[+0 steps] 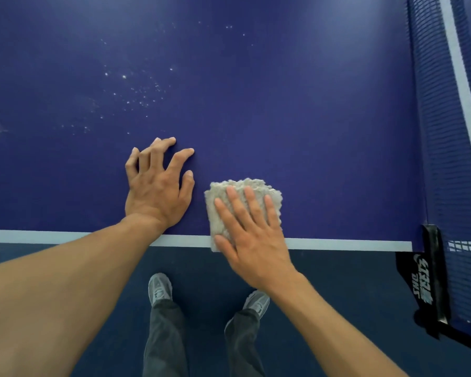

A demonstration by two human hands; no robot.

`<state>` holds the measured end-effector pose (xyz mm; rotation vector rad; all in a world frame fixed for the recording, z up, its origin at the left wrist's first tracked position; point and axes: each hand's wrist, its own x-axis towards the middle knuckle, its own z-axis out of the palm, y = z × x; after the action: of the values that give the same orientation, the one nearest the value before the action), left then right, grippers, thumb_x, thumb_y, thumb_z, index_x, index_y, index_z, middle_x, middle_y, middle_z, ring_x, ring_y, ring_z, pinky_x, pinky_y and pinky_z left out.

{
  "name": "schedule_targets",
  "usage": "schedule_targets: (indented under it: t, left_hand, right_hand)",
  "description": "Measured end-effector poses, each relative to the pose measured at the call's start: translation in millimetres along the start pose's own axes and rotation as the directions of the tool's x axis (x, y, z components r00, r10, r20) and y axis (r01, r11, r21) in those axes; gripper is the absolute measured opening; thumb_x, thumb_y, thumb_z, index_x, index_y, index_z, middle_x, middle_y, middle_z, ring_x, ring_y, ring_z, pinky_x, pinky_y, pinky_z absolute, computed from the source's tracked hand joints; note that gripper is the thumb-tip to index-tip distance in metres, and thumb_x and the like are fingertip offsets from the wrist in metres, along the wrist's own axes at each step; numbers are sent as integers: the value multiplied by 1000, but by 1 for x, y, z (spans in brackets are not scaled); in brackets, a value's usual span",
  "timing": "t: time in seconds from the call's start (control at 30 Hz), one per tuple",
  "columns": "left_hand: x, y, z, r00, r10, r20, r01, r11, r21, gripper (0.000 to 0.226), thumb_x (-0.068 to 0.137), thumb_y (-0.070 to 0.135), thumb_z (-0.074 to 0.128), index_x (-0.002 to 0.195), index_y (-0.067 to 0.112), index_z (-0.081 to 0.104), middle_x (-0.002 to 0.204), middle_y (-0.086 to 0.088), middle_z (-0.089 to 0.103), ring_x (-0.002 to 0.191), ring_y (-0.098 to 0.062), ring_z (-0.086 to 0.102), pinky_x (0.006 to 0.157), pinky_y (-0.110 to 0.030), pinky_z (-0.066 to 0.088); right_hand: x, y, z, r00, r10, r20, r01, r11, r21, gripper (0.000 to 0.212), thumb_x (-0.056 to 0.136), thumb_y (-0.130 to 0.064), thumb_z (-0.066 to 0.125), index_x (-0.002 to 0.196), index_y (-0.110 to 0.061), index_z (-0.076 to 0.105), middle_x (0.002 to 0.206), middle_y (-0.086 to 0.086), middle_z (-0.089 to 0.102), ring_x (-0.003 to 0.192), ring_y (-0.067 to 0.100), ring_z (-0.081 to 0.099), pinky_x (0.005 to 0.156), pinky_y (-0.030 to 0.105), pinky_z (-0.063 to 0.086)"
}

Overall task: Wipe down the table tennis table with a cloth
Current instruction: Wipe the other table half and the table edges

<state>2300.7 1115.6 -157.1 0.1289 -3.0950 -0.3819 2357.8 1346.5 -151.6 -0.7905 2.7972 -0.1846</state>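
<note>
The blue table tennis table (310,118) runs far and left as open surface — its white near edge line (351,244) crosses just under both wrists, and the net (441,131) with its black clamp (430,268) closes off the right; white specks (136,96) dot the far-left area. The pale fuzzy cloth (245,186) lies flat at the near edge, overhanging the line slightly; the right hand (253,235) presses on it with straight, slightly spread fingers (249,197) — cloth showing beyond the tips; the left hand (158,186), just left of the cloth and apart from it, rests on bare table with splayed fingers.
</note>
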Motion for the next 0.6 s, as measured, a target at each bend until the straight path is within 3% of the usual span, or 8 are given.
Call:
schedule_targets:
  t: [0.1,0.2,0.27,0.33,0.4,0.5,0.6]
  left_hand:
    - [-1,0,0,1000,-2,-6,2,999,-46,48,99,44,34,141,30,53,154,-3,36,148,-27,29,125,-55,11]
    - [-2,0,-8,1000,-9,-8,8,989,-148,51,97,43,40,144,28,52,152,-2,42,148,-27,32,126,-54,9]
    - [-4,-1,-16,999,-36,-28,24,930,-366,54,93,35,47,146,23,51,147,0,50,145,-24,37,127,-51,10]
    - [-10,-6,-24,996,-72,-47,29,792,-610,54,91,23,53,145,19,51,141,5,54,139,-19,41,126,-50,18]
    - [-16,-18,-29,995,-91,-49,31,721,-693,53,89,13,53,141,17,55,137,8,54,132,-18,44,119,-48,33]
    - [-25,-48,-39,998,-16,-55,-19,809,-588,50,86,8,51,134,15,61,133,1,60,128,-22,49,114,-45,39]
    - [-23,-84,-49,998,33,-52,-51,918,-394,47,89,6,61,135,13,62,136,-8,60,131,-30,50,121,-50,29]
  right_hand:
    - [-14,38,-8,976,215,-8,-216,976,-7,69,104,-56,25,166,-28,10,175,-1,6,161,29,1,128,56,2]
    - [-9,67,-20,821,571,22,-571,818,60,73,101,-60,8,166,-30,-6,174,-4,-13,160,24,-14,127,53,-9]
    - [7,56,-20,690,724,6,-718,683,132,74,100,-57,6,166,-27,-9,174,0,-15,159,26,-18,127,56,-9]
    - [31,22,-16,638,769,-30,-756,634,162,70,104,-52,10,166,-23,-8,174,4,-14,159,30,-16,126,59,-8]
    - [53,-22,-9,731,679,-61,-669,732,128,68,108,-49,19,166,-23,-6,174,4,-13,159,32,-15,125,60,-8]
    - [66,-82,0,953,297,-59,-297,955,13,67,108,-49,21,167,-22,8,175,4,-1,160,34,-5,126,61,-3]
    - [64,-87,-4,996,-72,48,75,996,-56,66,107,-54,22,166,-24,18,174,3,9,161,32,3,127,61,6]
